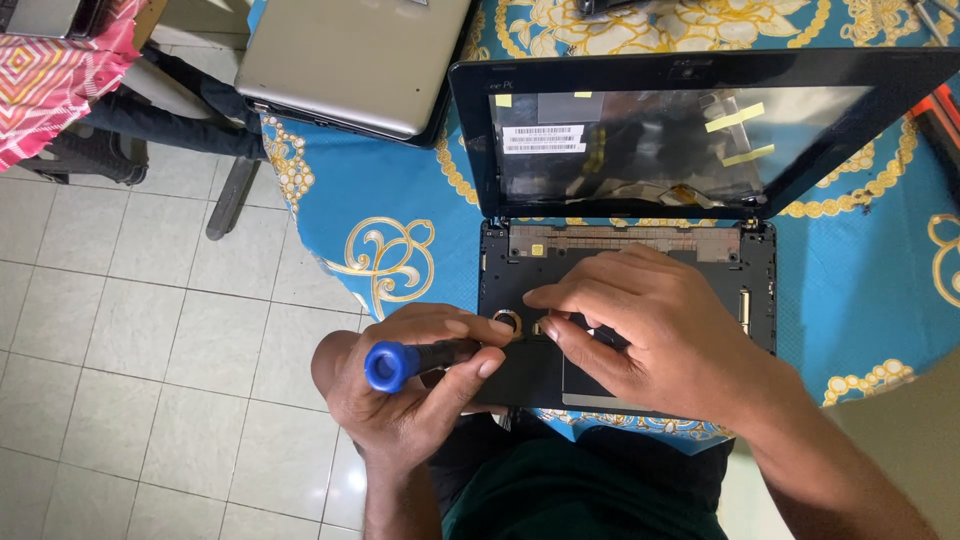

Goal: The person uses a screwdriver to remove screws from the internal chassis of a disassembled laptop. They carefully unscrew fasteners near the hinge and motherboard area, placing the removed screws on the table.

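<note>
While the left hand (420,375) grips a blue-capped screwdriver (420,358), the right hand (640,325) lies open — fingers spread — on the laptop base (760,300).

Screwdriver (400,362) in left hand (405,385)

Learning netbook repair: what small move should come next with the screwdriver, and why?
Probably seat the tip squarely and turn. The left hand grips the blue-capped black screwdriver, aimed at the open black netbook base, where the right hand presses down beside the tip.
</note>
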